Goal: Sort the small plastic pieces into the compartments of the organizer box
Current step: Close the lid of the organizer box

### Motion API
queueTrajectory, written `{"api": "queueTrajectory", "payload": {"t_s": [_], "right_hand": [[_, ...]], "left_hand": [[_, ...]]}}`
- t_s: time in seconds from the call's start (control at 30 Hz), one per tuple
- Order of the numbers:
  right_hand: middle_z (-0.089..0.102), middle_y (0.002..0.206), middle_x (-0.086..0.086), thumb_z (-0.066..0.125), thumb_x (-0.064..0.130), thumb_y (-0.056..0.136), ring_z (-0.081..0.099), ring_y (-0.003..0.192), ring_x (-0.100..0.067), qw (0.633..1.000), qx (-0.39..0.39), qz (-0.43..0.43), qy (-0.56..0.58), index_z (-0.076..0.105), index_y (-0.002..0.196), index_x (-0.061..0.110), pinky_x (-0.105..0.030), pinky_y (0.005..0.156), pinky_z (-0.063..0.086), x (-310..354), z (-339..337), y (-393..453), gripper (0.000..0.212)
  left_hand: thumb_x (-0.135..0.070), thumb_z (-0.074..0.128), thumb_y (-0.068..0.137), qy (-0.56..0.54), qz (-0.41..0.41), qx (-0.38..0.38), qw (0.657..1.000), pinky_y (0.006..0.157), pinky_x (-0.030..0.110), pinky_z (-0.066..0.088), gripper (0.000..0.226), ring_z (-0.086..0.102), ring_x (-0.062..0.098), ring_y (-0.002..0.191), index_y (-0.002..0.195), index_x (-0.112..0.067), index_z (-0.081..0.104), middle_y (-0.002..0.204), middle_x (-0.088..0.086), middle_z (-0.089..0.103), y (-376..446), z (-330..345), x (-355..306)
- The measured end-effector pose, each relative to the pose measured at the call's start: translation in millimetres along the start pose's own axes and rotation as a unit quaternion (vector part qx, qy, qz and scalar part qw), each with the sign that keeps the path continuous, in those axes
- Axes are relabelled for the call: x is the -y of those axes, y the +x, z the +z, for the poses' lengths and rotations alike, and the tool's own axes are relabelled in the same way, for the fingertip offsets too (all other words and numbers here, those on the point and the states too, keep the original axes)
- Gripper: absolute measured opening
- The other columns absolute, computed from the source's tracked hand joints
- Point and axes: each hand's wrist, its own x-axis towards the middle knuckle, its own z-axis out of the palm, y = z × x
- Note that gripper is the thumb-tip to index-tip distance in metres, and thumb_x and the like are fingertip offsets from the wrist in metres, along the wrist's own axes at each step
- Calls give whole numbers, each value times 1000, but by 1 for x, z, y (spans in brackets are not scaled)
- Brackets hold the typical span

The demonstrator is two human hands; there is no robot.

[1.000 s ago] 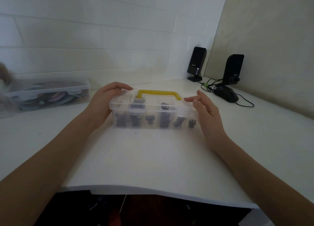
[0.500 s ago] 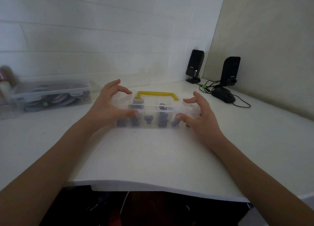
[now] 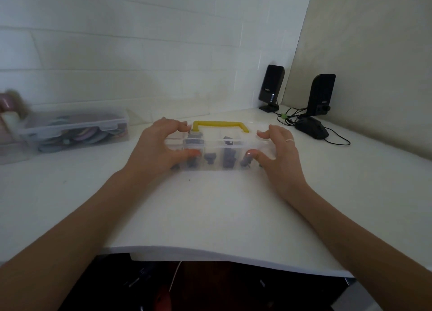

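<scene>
A clear plastic organizer box (image 3: 217, 144) with a yellow handle (image 3: 219, 124) sits closed on the white desk, with small dark plastic pieces (image 3: 228, 158) visible in its front compartments. My left hand (image 3: 161, 147) grips the box's left end, fingers curled over the lid and thumb on the front wall. At the right end, my right hand (image 3: 279, 151) grips the box the same way, thumb pressed on the front.
A larger clear lidded box (image 3: 74, 130) with coloured items stands at the left against the tiled wall. Two black speakers (image 3: 271, 87) (image 3: 321, 95), a black mouse (image 3: 312, 128) and cables lie at the back right. The desk's front edge (image 3: 210, 254) is near me.
My hands went from resting loosely beside the box to clamping both its ends, thumbs now on the front wall. The box stays in place.
</scene>
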Motion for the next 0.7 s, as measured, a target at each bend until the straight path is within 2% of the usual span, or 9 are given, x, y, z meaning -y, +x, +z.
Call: {"api": "queueTrajectory", "payload": {"t_s": [0.03, 0.1, 0.13, 0.2, 0.27, 0.33, 0.5, 0.63, 0.7], "right_hand": [[35, 139, 1, 72, 27, 79, 34, 102, 9, 1000, -6, -5, -25, 59, 113, 20, -17, 91, 42, 2, 1, -1, 37], [29, 149, -2, 62, 34, 86, 35, 123, -7, 990, -32, -31, -132, 55, 123, 24, -28, 102, 36, 2, 7, -1, 39], [25, 153, 0, 55, 37, 90, 24, 138, -15, 979, -36, -50, -196, 50, 130, 25, -38, 110, 27, 0, 10, -1, 42], [17, 157, 3, 44, 36, 96, 4, 145, -16, 964, -12, -69, -258, 34, 142, 20, -44, 116, 13, -4, 16, 4, 50], [12, 158, -2, 40, 36, 98, 1, 146, -18, 967, 17, -79, -240, 19, 148, 20, -42, 117, 14, -5, 22, 9, 57], [7, 158, -13, 41, 40, 96, -3, 145, -27, 965, 42, -107, -237, 11, 149, 32, -41, 117, 15, -4, 30, 14, 61], [-11, 156, -18, 43, 46, 94, -15, 143, -33, 967, 81, -93, -222, 10, 147, 41, -46, 110, 25, -2, 65, 41, 63], [-13, 155, -19, 42, 47, 94, -16, 142, -35, 969, 98, -78, -212, 13, 147, 38, -47, 115, 18, 1, 104, 70, 62], [-12, 155, -22, 42, 47, 94, -15, 142, -38, 968, 112, -82, -210, 12, 148, 36, -48, 116, 12, 6, 123, 82, 62]], "left_hand": [[-45, 82, 61, 27, 0, 0, 1000, 108, 22, 29, 54, 49, 16, 122, 104, -15, 68, 118, -1, 65, -1, 2, -1], [-57, 62, 69, 157, 50, -18, 986, 108, 41, 32, 57, 47, 21, 128, 106, -14, 69, 117, 0, 67, -2, 8, -2], [-56, 55, 74, 231, 87, -23, 969, 106, 44, 33, 55, 51, 23, 126, 106, -13, 70, 116, 2, 69, -1, 12, -2], [-48, 49, 84, 297, 143, -29, 944, 102, 41, 31, 47, 61, 25, 116, 108, -12, 69, 113, 5, 71, 2, 18, -2], [-38, 48, 88, 325, 199, -39, 924, 99, 40, 33, 42, 67, 27, 105, 116, -12, 66, 110, 8, 72, 5, 24, 0], [-30, 48, 90, 379, 231, -44, 895, 99, 39, 35, 39, 67, 26, 105, 122, -14, 62, 112, 6, 71, 6, 30, 4], [-19, 61, 78, 461, 178, -30, 869, 94, 36, 33, 36, 66, 25, 101, 114, -15, 65, 107, 3, 71, 21, 32, 21], [-16, 43, 76, 453, 107, 18, 885, 90, 35, 48, 42, 68, 25, 94, 112, -14, 65, 108, 7, 71, 37, 20, 44], [-15, 39, 78, 465, 91, 22, 880, 96, 42, 46, 45, 67, 28, 98, 115, -12, 64, 113, 10, 69, 41, 13, 62]]}}
